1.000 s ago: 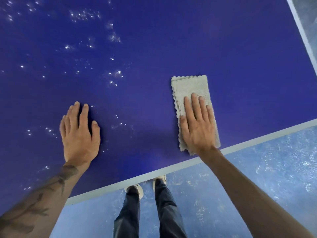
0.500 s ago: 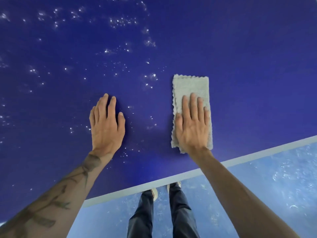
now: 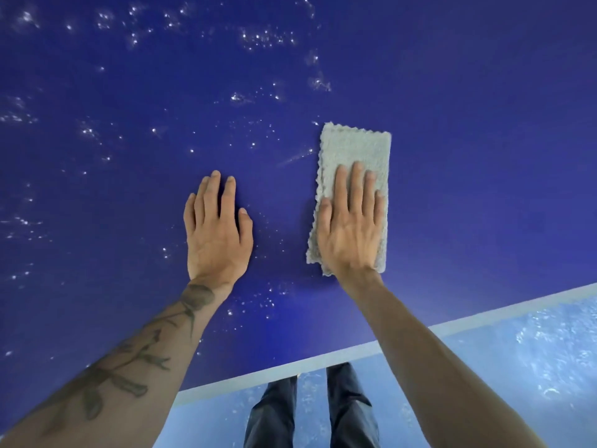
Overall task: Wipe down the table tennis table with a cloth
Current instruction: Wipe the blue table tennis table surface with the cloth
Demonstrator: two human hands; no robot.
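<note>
Pressing straight fingers (image 3: 357, 189), right hand (image 3: 350, 234) covers half the cloth (image 3: 353, 147); left hand (image 3: 216, 234) lies flat.

Light: bright, even; I see white glinting specks (image 3: 258, 37) across the dark blue table tennis table top (image 3: 468, 92).
Shadows: soft, faint, low centre.
Glare: pale blue mottled floor (image 3: 533, 350) washed out.
Edges: far-left specks smeared.

We see our right hand (image 3: 350, 227) pressing a folded grey cloth (image 3: 353, 150) flat on the blue table (image 3: 484, 124), our left hand (image 3: 216, 234) flat beside it.
</note>
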